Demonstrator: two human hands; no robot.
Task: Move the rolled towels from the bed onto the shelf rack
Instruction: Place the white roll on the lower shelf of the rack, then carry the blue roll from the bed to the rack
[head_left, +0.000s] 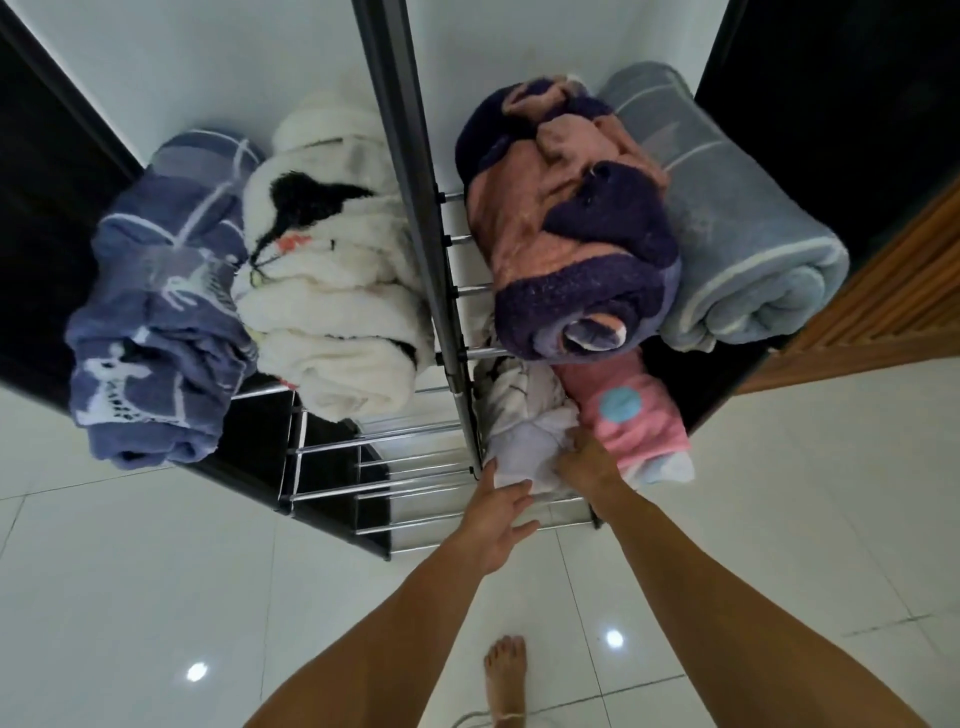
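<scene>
at lower centre of the frame, the left hand (496, 512) lies open with fingers spread under the near end of a soft white rolled towel (524, 441), while the right hand (584, 462) is closed on the same towel's rumpled end, on a lower tier of the chrome-tube shelf rack (415, 483). beside it, to the right, lies a pink roll (631, 421) with a blue dot. on the top tier rest four plush rolls: blue patterned (156, 332) at left, fluffy white-and-black (332, 291), pink-and-purple fleece (571, 234), and pale blue terry (743, 244) at right, above glossy white floor tiles (130, 597).
</scene>
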